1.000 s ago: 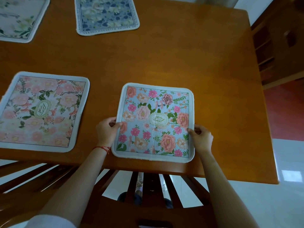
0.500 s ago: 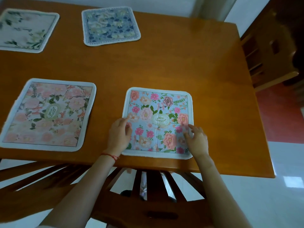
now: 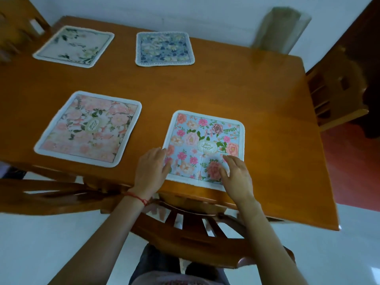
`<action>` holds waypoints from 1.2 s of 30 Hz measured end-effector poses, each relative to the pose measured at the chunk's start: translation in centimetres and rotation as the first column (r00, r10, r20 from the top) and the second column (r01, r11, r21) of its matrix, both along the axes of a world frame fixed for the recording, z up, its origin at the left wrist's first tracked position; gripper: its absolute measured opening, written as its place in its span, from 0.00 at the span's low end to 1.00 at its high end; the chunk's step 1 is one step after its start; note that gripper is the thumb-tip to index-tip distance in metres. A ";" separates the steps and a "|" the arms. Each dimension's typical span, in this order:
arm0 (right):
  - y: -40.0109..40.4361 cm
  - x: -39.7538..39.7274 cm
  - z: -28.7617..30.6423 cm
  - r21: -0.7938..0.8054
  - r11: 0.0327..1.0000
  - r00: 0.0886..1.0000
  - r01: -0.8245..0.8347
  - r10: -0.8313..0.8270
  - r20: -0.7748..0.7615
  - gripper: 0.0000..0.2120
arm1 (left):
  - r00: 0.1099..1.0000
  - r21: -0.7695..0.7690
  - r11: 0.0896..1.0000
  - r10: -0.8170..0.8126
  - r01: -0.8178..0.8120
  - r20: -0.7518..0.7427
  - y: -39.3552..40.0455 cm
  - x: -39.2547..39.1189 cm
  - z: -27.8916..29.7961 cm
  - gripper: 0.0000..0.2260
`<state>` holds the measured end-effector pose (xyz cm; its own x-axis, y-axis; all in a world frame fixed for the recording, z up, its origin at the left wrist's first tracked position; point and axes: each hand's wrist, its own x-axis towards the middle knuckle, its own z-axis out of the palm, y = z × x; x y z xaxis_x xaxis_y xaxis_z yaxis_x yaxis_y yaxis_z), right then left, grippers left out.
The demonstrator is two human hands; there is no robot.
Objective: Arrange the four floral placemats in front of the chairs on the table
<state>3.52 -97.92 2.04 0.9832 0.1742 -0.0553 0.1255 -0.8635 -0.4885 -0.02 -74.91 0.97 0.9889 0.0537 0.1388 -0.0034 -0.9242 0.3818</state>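
Four floral placemats lie flat on the wooden table point(image 3: 257, 103). A light blue one with pink flowers point(image 3: 205, 145) sits at the near edge. My left hand point(image 3: 152, 171) rests open at its left edge, fingers spread. My right hand point(image 3: 236, 173) lies open over its lower right corner. A pink floral placemat point(image 3: 90, 128) lies to the left. At the far side are a white one with green leaves point(image 3: 76, 46) and a dark blue one point(image 3: 164, 48).
A wooden chair back point(image 3: 185, 221) stands below the blue placemat, and another chair point(image 3: 41, 192) at the near left. A third chair point(image 3: 337, 93) is at the table's right end. A translucent curtain point(image 3: 279, 29) hangs behind the table.
My hands let go of the light blue placemat's side edges and now lie flat on it. The view has tilted up, showing more of the far side.
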 end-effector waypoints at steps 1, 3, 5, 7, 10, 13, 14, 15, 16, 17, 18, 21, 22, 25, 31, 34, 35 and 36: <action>0.1 -0.4 0.3 0.002 1.000 0.999 -0.028 0.027 0.016 0.19 | 1.000 0.012 1.000 0.025 -0.025 -0.005 -0.1 -0.8 0.4 0.15; 0.2 -1.2 0.9 0.011 0.997 0.996 -0.078 0.077 0.049 0.19 | 0.997 0.023 0.997 0.076 -0.076 -0.011 -0.3 -2.3 0.9 0.17; 0.5 -2.0 1.4 0.031 0.991 0.988 -0.133 0.130 0.077 0.18 | 0.991 0.042 0.990 0.134 -0.133 -0.022 -0.2 -4.0 1.4 0.19; 1.0 -2.6 1.8 0.037 0.982 0.978 -0.188 0.183 0.096 0.18 | 0.979 0.051 0.979 0.200 -0.199 -0.028 -0.1 -5.9 1.9 0.19; 2.2 -3.4 2.2 0.032 0.966 0.961 -0.258 0.253 0.114 0.19 | 0.951 0.058 0.950 0.310 -0.308 -0.018 0.7 -8.6 2.6 0.20; 4.3 -4.4 2.8 0.050 0.943 0.938 -0.328 0.319 0.134 0.19 | 0.924 0.083 0.921 0.382 -0.382 0.009 2.1 -11.2 3.3 0.19; 5.1 -4.8 3.1 0.054 0.935 0.929 -0.351 0.341 0.146 0.18 | 0.917 0.097 0.912 0.398 -0.399 0.028 2.6 -12.1 3.6 0.19; 6.0 -5.1 3.3 0.055 0.924 0.918 -0.377 0.365 0.157 0.18 | 0.908 0.112 0.901 0.416 -0.418 0.042 3.1 -12.9 3.8 0.18; 7.0 -5.5 3.5 0.054 0.912 0.905 -0.407 0.394 0.162 0.17 | 0.897 0.125 0.889 0.438 -0.441 0.057 3.5 -13.8 4.1 0.18; 8.0 -5.9 3.7 0.050 0.899 0.891 -0.436 0.423 0.164 0.17 | 0.886 0.131 0.876 0.460 -0.464 0.065 4.1 -14.8 4.3 0.18; 9.1 -6.3 3.9 0.044 0.886 0.878 -0.461 0.449 0.165 0.18 | 0.874 0.130 0.864 0.481 -0.486 0.066 4.7 -15.7 4.5 0.18; 12.4 -7.7 4.4 0.029 0.848 0.836 -0.530 0.516 0.189 0.18 | 0.831 0.108 0.824 0.553 -0.557 0.063 6.7 -18.7 4.7 0.18; 13.6 -8.3 4.6 0.018 0.832 0.817 -0.554 0.539 0.205 0.18 | 0.818 0.107 0.811 0.570 -0.575 0.076 7.5 -19.9 4.8 0.18; 17.5 -10.5 5.0 -0.003 0.776 0.752 -0.631 0.613 0.241 0.17 | 0.780 0.140 0.767 0.618 -0.626 0.098 9.8 -23.4 4.9 0.18; 26.3 -16.6 5.0 -0.014 0.659 0.633 -0.752 0.729 0.262 0.16 | 0.682 0.198 0.655 0.721 -0.729 0.127 15.9 -31.4 4.6 0.18; 31.1 -20.1 5.2 -0.029 0.589 0.564 -0.808 0.786 0.253 0.19 | 0.631 0.224 0.600 0.769 -0.768 0.102 19.4 -35.4 4.4 0.20; 32.6 -21.3 5.3 -0.043 0.572 0.545 -0.819 0.800 0.249 0.19 | 0.613 0.230 0.582 0.785 -0.780 0.092 20.6 -36.7 4.4 0.20; 34.1 -22.3 5.2 -0.065 0.554 0.523 -0.830 0.813 0.255 0.18 | 0.600 0.236 0.569 0.795 -0.788 0.088 21.6 -37.9 4.3 0.20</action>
<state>-18.81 -63.85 7.26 0.3801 0.9060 0.1863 0.8773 -0.2893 -0.3830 -37.90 -53.31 5.26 0.5703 0.7874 0.2341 0.7788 -0.6089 0.1508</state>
